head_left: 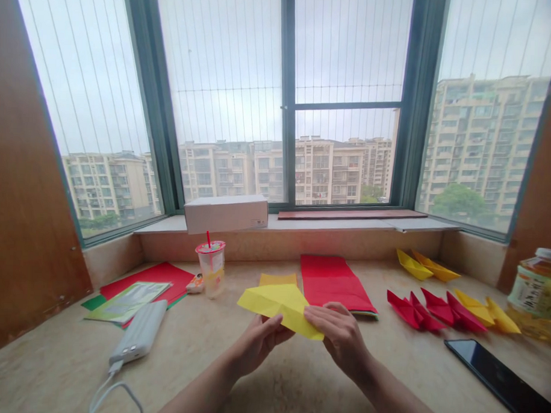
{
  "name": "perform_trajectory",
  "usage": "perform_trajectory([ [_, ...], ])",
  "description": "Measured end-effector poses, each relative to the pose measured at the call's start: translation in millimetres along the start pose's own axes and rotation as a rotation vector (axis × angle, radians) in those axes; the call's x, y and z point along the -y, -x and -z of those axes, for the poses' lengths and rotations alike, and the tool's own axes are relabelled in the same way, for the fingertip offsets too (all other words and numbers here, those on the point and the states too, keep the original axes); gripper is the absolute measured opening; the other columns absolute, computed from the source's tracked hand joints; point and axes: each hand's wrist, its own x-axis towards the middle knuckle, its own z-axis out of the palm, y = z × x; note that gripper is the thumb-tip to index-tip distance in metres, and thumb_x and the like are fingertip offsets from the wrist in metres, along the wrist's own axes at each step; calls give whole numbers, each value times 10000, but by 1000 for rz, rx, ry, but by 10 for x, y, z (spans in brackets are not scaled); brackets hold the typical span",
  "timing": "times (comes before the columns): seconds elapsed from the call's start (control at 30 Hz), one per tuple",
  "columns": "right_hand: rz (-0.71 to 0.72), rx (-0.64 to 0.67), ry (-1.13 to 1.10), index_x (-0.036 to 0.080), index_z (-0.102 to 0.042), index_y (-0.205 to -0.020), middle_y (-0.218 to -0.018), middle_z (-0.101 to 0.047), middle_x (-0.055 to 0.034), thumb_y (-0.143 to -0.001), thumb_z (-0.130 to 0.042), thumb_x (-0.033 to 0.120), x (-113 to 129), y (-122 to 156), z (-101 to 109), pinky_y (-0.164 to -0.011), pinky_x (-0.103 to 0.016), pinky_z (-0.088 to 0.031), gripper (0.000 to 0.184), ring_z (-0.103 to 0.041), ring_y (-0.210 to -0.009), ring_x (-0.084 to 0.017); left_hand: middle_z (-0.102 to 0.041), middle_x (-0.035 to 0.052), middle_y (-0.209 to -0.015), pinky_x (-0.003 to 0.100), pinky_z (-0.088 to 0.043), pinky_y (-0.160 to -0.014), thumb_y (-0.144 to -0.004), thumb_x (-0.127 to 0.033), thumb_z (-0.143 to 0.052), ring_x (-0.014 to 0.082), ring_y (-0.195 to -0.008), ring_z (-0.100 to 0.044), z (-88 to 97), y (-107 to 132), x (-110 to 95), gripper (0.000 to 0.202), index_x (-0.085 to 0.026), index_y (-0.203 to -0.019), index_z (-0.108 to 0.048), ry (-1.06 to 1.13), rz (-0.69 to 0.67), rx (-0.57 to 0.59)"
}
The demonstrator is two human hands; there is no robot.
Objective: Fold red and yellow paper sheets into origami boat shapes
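A yellow sheet of folded paper is held up above the counter between my two hands. My left hand pinches its lower left edge, thumb on top and fingers underneath. On the right side, the fingers of my right hand lie over the paper's right end; its thumb is hidden. Behind the held paper lies an orange-yellow sheet, partly covered from view. Beside that, a stack of red paper rests flat, with other colours showing at its lower edge.
Right: red folded paper boats, yellow ones, a black phone and a bottle. Left: a cup with a straw, a white power bank with cable, and red sheets under a packet. A white box stands on the sill.
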Motion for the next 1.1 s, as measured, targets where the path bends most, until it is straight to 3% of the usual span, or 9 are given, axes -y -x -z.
perform_trajectory([
  [0.1, 73, -22, -21, 210, -652, -1194, -1106, -752, -108, -984, -437, 164, 87, -85, -79, -850, -363, -527, 304, -704, -1057, -204, -681, 112, -1242, 402, -466, -1061, -881, -284, -665, 285, -1200, -613, -41, -19, 51, 442, -170, -1296, -561, 141, -5, -90],
  [0.23, 120, 50, -42, 207, -629, -1217, -1131, -745, -94, -981, -455, 163, 64, -92, -82, -889, -359, -517, 296, -684, -1096, -193, -696, 130, -1201, 415, -516, -1016, -898, -230, -629, 293, -1115, -666, -44, -85, 60, 496, -136, -1363, -484, 275, -22, -371],
  [0.3, 107, 97, -43, 214, -624, -1225, -1172, -729, -90, -975, -485, 187, 37, -65, -66, -949, -394, -493, 287, -658, -1141, -206, -702, 130, -1186, 406, -549, -973, -879, -148, -626, 281, -1063, -692, -52, -116, 44, 516, -138, -1370, -466, 291, -30, -483],
  [0.4, 37, 150, -38, 239, -648, -1209, -1235, -698, -83, -956, -555, 243, 22, -32, -72, -1003, -460, -460, 269, -611, -1203, -245, -708, 127, -1165, 403, -576, -925, -883, -93, -585, 266, -1020, -710, -75, -142, 16, 476, -144, -1345, -482, 290, -51, -545],
  [0.53, -118, 76, -169, 262, -697, -1157, -1239, -693, -88, -921, -625, 272, 47, -20, -138, -982, -449, -494, 247, -598, -1203, -252, -706, 127, -1181, 424, -546, -967, -889, -127, -570, 279, -1063, -691, -64, -138, -4, 454, -129, -1337, -498, 325, -50, -466],
  [0.67, -332, -47, -379, 254, -746, -1023, -1156, -725, -87, -914, -628, 238, 78, -31, -173, -976, -407, -523, 161, -637, -1140, -223, -698, 129, -1210, 461, -454, -1066, -907, -266, -560, 294, -1134, -652, 0, -98, -16, 449, -126, -1333, -534, 372, -20, -209],
  [0.83, -422, -97, -494, 261, -757, -1012, -1106, -744, -76, -927, -603, 248, 75, -61, -118, -1006, -418, -501, 176, -655, -1106, -220, -659, 97, -1292, 496, -338, -1144, -839, -295, -688, 293, -1246, -575, 5, -25, -25, 488, -221, -1309, -579, 203, -116, 85],
  [0.93, -450, -73, -524, 273, -751, -1059, -1078, -754, -68, -951, -564, 275, 65, -73, -84, -984, -426, -508, 217, -651, -1100, -226, -632, 94, -1332, 501, -321, -1149, -806, -232, -740, 293, -1289, -536, -20, -21, 2, 495, -249, -1280, -602, 66, -137, 99],
  [1.1, -486, 97, -499, 301, -741, -1110, -1142, -740, -57, -940, -580, 366, 41, -49, -64, -1071, -526, -397, 243, -541, -1254, -279, -698, 123, -1211, 525, -409, -1076, -810, -355, -748, 322, -1215, -589, 1, -66, 62, 460, -213, -1234, -641, -12, -124, -56],
])
